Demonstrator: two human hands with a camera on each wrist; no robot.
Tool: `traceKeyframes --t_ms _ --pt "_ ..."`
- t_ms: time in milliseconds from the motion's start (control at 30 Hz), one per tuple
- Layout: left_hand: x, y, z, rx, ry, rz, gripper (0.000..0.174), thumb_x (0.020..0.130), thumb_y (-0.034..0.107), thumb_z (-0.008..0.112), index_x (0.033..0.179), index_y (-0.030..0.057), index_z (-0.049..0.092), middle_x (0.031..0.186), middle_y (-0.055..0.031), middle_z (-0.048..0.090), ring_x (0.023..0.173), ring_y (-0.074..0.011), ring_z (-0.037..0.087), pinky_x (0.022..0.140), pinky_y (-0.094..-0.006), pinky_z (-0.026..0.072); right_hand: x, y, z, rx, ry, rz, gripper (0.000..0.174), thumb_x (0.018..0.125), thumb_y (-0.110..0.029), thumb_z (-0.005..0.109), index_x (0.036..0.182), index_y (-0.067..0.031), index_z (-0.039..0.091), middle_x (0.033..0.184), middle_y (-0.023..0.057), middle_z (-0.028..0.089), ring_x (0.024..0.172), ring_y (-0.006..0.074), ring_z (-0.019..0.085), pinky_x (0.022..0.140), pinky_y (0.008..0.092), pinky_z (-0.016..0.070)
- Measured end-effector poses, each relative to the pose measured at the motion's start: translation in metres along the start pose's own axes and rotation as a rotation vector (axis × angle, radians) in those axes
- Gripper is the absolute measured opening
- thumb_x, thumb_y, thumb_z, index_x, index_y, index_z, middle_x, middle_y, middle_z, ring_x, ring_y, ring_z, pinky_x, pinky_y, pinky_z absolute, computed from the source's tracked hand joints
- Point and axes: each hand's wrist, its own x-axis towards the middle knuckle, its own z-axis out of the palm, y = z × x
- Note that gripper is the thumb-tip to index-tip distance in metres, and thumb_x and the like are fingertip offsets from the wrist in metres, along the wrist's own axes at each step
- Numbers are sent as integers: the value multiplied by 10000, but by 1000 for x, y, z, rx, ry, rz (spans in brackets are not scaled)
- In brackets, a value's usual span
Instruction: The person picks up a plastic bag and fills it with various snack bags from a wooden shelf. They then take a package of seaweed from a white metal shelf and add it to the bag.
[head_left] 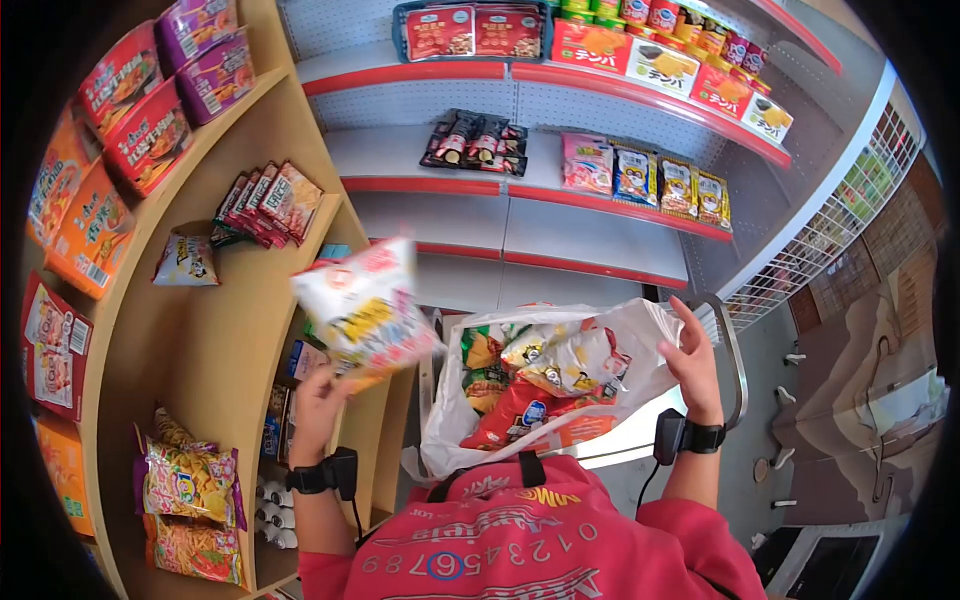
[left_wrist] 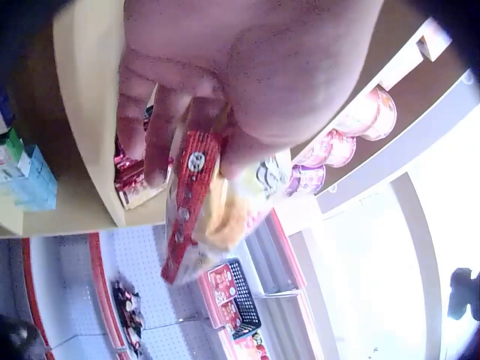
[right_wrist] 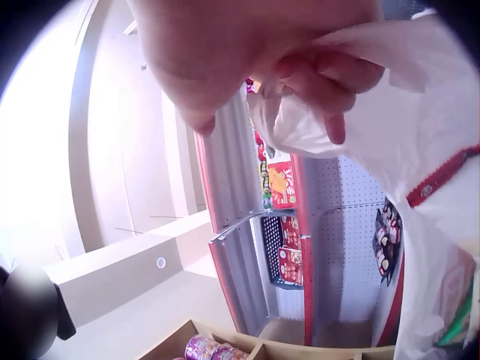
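Observation:
In the head view, my left hand (head_left: 316,408) pinches a white snack bag (head_left: 362,300) by its lower edge, in front of the wooden shelf. The left wrist view shows the snack bag's red end seam (left_wrist: 187,202) hanging below the thumb and fingers. On the right, my right hand (head_left: 692,365) holds the rim of a white plastic bag (head_left: 645,375) and spreads it, with the fingers bent at the plastic (right_wrist: 427,90) and the thumb apart. Inside lie several snack packs, including a red one (head_left: 505,412) and a white one (head_left: 580,365).
The wooden shelf (head_left: 240,330) on the left bears snack bags, cup noodles (head_left: 150,135) and packets (head_left: 285,200). Ahead, metal shelves (head_left: 400,215) hold black packs (head_left: 475,145) and several small bags (head_left: 635,175). A metal rail (head_left: 740,370) curves beside the right hand.

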Motion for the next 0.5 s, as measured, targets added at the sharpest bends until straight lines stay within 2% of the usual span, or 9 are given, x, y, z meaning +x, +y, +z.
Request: traceKeyframes --t_ms 33,100,133,167,200,233,300,433,500 --pt "1 4 14 0 -8 -1 162 828 111 587 936 -10 582 809 -15 564 687 -80 511 595 -222 410 -1 -11 -2 -6 -6 40 430 833 -93 568 1237 -11 442 1061 95 569 579 7 433 481 146 325" --pt "6 14 45 141 -328 21 179 813 116 599 939 -10 584 799 -25 565 702 -96 513 593 -239 411 1 -11 -18 -30 -28 120 382 849 -107 545 1210 -9 468 975 66 597 563 2 414 475 146 315" --pt "8 16 62 141 -335 21 179 813 116 599 939 -10 584 799 -25 565 702 -96 513 593 -239 411 3 -11 -25 -50 -57 193 339 865 -120 522 1184 -8 494 889 36 626 547 -4 395 469 145 304" --pt "11 16 80 148 -451 77 185 806 126 599 937 -3 583 781 -51 563 690 -127 522 588 -257 414 3 -14 -26 -60 -7 209 262 887 -153 492 1100 -14 556 710 -13 627 514 -11 357 454 148 280" --pt "13 17 98 155 -567 134 190 799 136 600 935 4 582 763 -76 560 678 -159 531 582 -274 416 2 -13 -29 -57 -1 209 262 887 -153 492 1100 -14 556 710 -13 627 514 -11 357 454 148 280" --pt "16 22 117 158 -571 137 190 799 136 600 935 4 582 763 -76 560 678 -159 531 582 -274 416 2 -13 -33 -49 4 208 247 895 -171 480 1067 -19 572 684 -9 622 502 -11 341 450 150 269" --pt "17 31 152 285 -648 419 133 777 133 575 849 21 569 756 -123 554 681 -254 551 574 -328 436 1 -12 -39 -39 12 207 242 902 -188 469 1034 -24 589 659 -5 617 490 -10 325 445 152 258" --pt "13 36 202 543 -630 592 65 737 96 502 725 33 501 766 -119 578 700 -312 578 584 -407 464 -6 -17 -49 17 -27 201 234 906 -192 468 1011 -24 592 636 3 611 480 -5 320 447 153 250" --pt "9 39 220 638 -651 578 79 741 111 508 729 33 513 723 -131 568 683 -316 576 579 -415 462 -9 -20 -50 69 -91 218 243 904 -200 477 1017 -21 598 632 0 611 482 -2 323 447 154 244"
